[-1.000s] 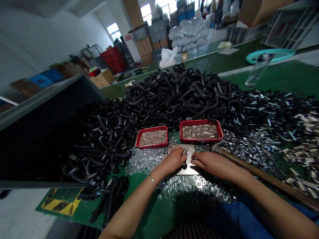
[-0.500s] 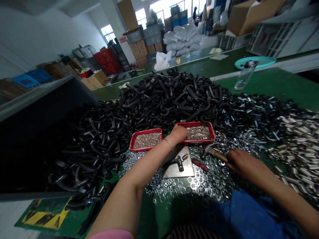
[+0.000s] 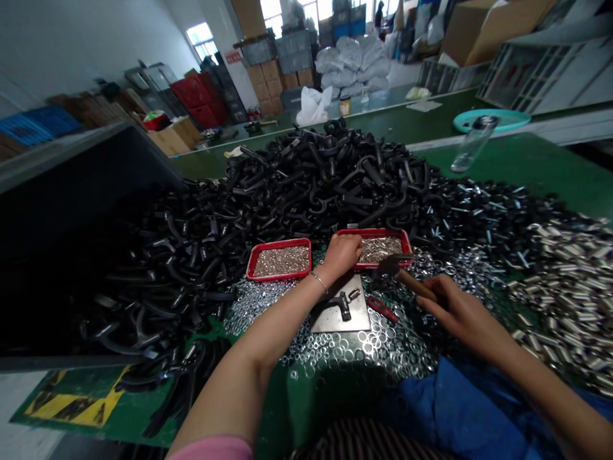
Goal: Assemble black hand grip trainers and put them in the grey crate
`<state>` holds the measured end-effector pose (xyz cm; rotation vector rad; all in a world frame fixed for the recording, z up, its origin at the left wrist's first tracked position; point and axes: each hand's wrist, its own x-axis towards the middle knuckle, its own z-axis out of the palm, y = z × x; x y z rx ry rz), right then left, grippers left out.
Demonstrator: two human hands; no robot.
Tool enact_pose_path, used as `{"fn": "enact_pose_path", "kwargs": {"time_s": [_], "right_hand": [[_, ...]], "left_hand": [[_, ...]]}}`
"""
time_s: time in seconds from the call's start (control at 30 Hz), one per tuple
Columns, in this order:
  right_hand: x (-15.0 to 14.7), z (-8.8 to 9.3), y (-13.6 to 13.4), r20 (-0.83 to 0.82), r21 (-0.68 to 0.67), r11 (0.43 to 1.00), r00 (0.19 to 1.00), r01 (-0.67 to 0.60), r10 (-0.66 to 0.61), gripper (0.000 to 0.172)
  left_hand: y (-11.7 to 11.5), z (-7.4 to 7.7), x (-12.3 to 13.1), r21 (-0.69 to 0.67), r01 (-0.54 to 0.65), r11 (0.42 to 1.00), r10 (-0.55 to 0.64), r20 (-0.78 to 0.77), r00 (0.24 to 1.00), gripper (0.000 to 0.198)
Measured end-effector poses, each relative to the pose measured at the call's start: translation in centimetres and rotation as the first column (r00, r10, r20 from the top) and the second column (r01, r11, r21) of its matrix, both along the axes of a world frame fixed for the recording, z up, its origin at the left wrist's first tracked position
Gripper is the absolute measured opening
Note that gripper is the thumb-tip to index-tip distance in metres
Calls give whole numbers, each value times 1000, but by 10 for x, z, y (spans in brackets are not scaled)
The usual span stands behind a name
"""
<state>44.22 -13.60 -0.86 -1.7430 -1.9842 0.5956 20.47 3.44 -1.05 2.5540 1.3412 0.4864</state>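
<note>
My left hand [image 3: 343, 255] is at the left end of the right red tray [image 3: 406, 241], which holds many small metal pins [image 3: 380, 249]. Its fingers are bent and closed, and whatever they pinch is hidden. My right hand [image 3: 453, 306] grips the wooden handle of a hammer [image 3: 416, 284], its dark head lifted near the tray's front rim. Below my left wrist lies a metal plate [image 3: 357, 322] bearing a black T-shaped part [image 3: 343, 305] and a small spring [image 3: 354, 294]. A red-handled tool [image 3: 382, 309] rests right of the plate.
Another red tray [image 3: 249, 268] of tiny metal pieces stands to the left. Black plastic parts [image 3: 316, 172] are heaped behind. Metal rings [image 3: 368, 345] lie in front, metal cylinders [image 3: 565, 287] at right. A grey bin [image 3: 153, 160] stands left; a clear bottle [image 3: 472, 147] is at back right.
My right hand has raised the hammer off the ring pile, its head now nearer the right tray. My left hand stays at that tray. The view has shifted slightly.
</note>
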Motion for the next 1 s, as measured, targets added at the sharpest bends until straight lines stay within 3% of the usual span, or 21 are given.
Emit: {"fn": "enact_pose_path", "kwargs": {"time_s": [0.1,0.17,0.3,0.43,0.67,0.77,0.9,0.93,1.0], "right_hand": [[-17,9,6,-77,-15,999,996,-47,46,28],[-21,8,5,-95,-85,989,989,-124,116,26],[-25,-7,-2,-129,-114,983,983,-147,132,26],[-35,-13,0,-158,-88,995,987,-48,34,29],[-38,-12,-1,-166,-95,995,986,-24,8,28],[-34,-17,-4,-149,-103,994,989,-29,14,28],[-34,-15,-7,-125,-65,992,987,-112,103,37],[-35,-12,-8,-124,-29,988,982,-148,144,42],[-41,-5,-11,-122,73,976,969,-207,215,48]], "left_hand": [[-18,7,-20,-150,-58,987,104,314,944,10],[-39,7,-43,-297,-13,955,149,440,886,9],[-83,-6,-80,-452,19,892,190,413,891,7],[-101,-22,-84,-450,-74,890,252,349,903,8],[-97,-31,-75,-416,-108,903,259,326,909,8],[-98,-26,-75,-314,-75,946,160,255,953,9],[-102,-13,-76,-134,99,986,-94,45,995,9],[-105,-11,-77,-119,105,987,-103,22,994,14],[-113,-11,-80,-117,61,991,-56,46,997,44]]}}
